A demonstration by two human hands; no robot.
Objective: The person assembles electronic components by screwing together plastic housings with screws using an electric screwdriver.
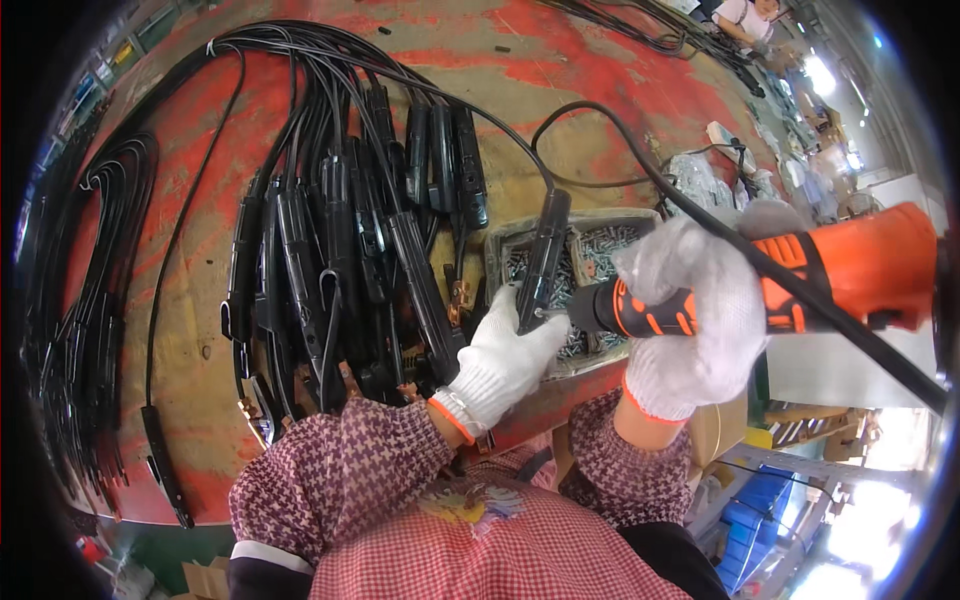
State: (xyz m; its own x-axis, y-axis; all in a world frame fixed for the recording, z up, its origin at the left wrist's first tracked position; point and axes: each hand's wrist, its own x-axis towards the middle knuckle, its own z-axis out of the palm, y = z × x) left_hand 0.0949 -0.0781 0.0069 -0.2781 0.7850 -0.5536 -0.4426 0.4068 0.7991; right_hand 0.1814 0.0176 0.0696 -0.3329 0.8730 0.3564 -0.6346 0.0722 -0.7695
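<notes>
My left hand (pixel 505 350), in a white knit glove, is closed around the lower end of a black electrode holder (pixel 547 240) with a cable at its top. My right hand (pixel 705 310), gloved the same way, grips an orange and black electric screwdriver (pixel 865 265) lying nearly level. The driver's dark nose points left and its tip meets or nearly meets the holder beside my left fingers; exact contact is unclear. Beneath both hands is a divided tray (pixel 490 262) of small metal screws (pixel 608 240).
Several black holders (pixel 340 210) with cables lie bundled left of my hands, some showing copper parts. Another cable bundle (pixel 110 220) hangs at the far left. The driver's thick cord (pixel 800 290) crosses over my right hand. A blue crate (pixel 755 525) stands lower right; a person (pixel 745 20) is at the far right.
</notes>
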